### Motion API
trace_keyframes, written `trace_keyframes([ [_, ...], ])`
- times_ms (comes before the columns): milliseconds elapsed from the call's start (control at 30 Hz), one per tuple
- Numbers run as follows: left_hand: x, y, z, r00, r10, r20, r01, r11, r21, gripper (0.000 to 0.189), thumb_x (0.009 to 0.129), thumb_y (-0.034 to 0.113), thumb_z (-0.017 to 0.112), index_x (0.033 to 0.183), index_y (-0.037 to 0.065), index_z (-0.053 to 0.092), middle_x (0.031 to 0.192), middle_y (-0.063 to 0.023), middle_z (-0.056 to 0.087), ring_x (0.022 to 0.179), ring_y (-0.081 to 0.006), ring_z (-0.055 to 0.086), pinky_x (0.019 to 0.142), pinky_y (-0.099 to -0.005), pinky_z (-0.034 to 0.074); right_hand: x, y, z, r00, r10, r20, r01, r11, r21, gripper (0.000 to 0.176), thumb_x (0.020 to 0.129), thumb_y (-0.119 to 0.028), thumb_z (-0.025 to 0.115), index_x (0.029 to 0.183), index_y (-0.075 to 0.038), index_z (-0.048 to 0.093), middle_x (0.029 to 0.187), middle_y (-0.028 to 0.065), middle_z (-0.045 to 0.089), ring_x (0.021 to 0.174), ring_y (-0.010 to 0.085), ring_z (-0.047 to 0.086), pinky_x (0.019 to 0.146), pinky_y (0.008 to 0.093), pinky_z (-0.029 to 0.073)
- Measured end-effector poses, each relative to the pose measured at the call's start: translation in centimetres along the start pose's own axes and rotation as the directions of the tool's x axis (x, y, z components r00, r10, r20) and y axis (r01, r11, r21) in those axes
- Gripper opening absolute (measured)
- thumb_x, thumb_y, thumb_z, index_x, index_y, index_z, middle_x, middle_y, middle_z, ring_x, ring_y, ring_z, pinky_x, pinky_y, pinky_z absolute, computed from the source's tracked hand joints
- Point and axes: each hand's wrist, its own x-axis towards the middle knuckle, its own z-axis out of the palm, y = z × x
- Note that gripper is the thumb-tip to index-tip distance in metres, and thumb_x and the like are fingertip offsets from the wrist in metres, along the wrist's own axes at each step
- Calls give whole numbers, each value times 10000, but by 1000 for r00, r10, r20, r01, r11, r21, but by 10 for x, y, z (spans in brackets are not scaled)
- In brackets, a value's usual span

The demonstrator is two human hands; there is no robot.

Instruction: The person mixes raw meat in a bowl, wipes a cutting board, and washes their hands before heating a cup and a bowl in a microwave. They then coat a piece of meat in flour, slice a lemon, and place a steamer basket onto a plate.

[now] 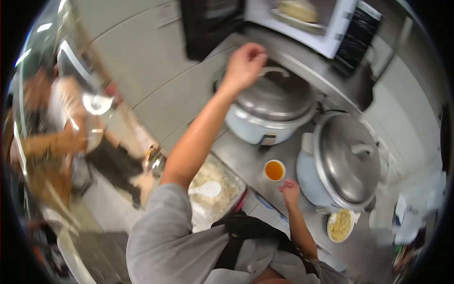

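My left hand (246,64) is raised above the near-left side of a lidded rice cooker (272,106), below the open microwave (307,26). Its fingers are curled in, and nothing shows in them. Inside the microwave sits a dish (297,21) with pale yellow food. My right hand (289,190) hovers low beside a white cup (275,170) of orange liquid, fingers bent together and apparently holding nothing. Right of the cup stands a second rice cooker (347,158) with a steel lid. In front of it is a bowl (340,226) of yellowish food.
A tray of rice (213,182) with a white scoop (206,189) lies left of my body. The black microwave door (213,28) swings out to the left. Behind a clear screen on the left, a person (71,113) is visible. A steel counter (246,156) runs under the cookers.
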Motion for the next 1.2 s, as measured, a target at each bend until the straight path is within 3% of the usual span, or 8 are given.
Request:
trace_keyframes([
  [133, 54, 18, 31, 983, -3, -182, -8, 998, -60, 260, 823, 201, 625, 998, 18, 564, 883, -45, 584, 808, -116, 529, 686, -264, 430, -22, -254, 1, 944, -307, -120, 323, 792, 518, 295, 895, -76, 546, 1168, -1, 464, 1004, 97, 605, 833, 145, 605, 700, 267, 508],
  [233, 131, 25, 47, 937, -177, -302, 82, 950, -303, 370, 793, 279, 650, 1002, -6, 540, 915, -79, 587, 859, -162, 530, 769, -324, 429, 29, -396, -10, 804, -566, -180, 565, 637, 525, 337, 927, -223, 518, 1190, -22, 457, 1125, 90, 557, 984, 153, 551, 818, 292, 450],
  [400, 225, 16, 58, 856, -353, -378, 297, 934, -199, 450, 765, 275, 602, 1092, -32, 561, 1072, -219, 588, 962, -288, 573, 854, -380, 442, 180, -528, -9, 846, -455, -280, 528, 787, 318, 561, 886, -418, 494, 1223, 25, 424, 1182, 140, 481, 982, 254, 493, 907, 399, 390],
  [533, 278, -6, 65, 849, -380, -367, 494, 816, 301, 519, 792, 311, 509, 1186, -27, 527, 1229, -219, 517, 1174, -304, 475, 973, -427, 372, 259, -574, -6, 874, -259, -411, 302, 952, 42, 638, 854, -394, 464, 1264, 88, 386, 1275, 230, 435, 1159, 316, 432, 971, 408, 342],
  [700, 328, -44, 73, 850, -497, -173, 526, 803, 279, 536, 810, 353, 443, 1236, 36, 515, 1300, -170, 480, 1245, -288, 414, 1012, -423, 324, 342, -580, -7, 865, -135, -482, 158, 987, 7, 558, 830, -244, 419, 1281, 84, 395, 1345, 221, 410, 1260, 307, 384, 995, 353, 324],
  [867, 354, -79, 78, 937, -348, -37, 342, 888, 307, 493, 819, 316, 398, 1176, 19, 563, 1288, -162, 493, 1212, -311, 453, 1006, -388, 343, 346, -579, -13, 857, -5, -516, 82, 989, 126, 516, 826, -233, 405, 1251, 56, 455, 1343, 178, 431, 1231, 256, 418, 968, 347, 350],
  [1000, 358, -78, 73, 963, -267, 36, 229, 880, 415, 445, 834, 207, 387, 1196, -10, 527, 1261, -200, 501, 1142, -319, 501, 902, -442, 415, 349, -582, -13, 842, -66, -536, 16, 995, -98, 479, 840, -252, 406, 1227, 15, 499, 1320, 144, 466, 1189, 246, 463, 937, 348, 380],
  [1200, 345, -67, 70, 962, -271, -27, 262, 893, 366, 446, 835, 199, 379, 1142, -84, 535, 1239, -220, 515, 1135, -322, 510, 905, -403, 412, 360, -585, -15, 842, -86, -533, 1, 988, -157, 440, 865, -259, 406, 1200, -6, 540, 1284, 149, 502, 1158, 267, 507, 896, 336, 434],
])
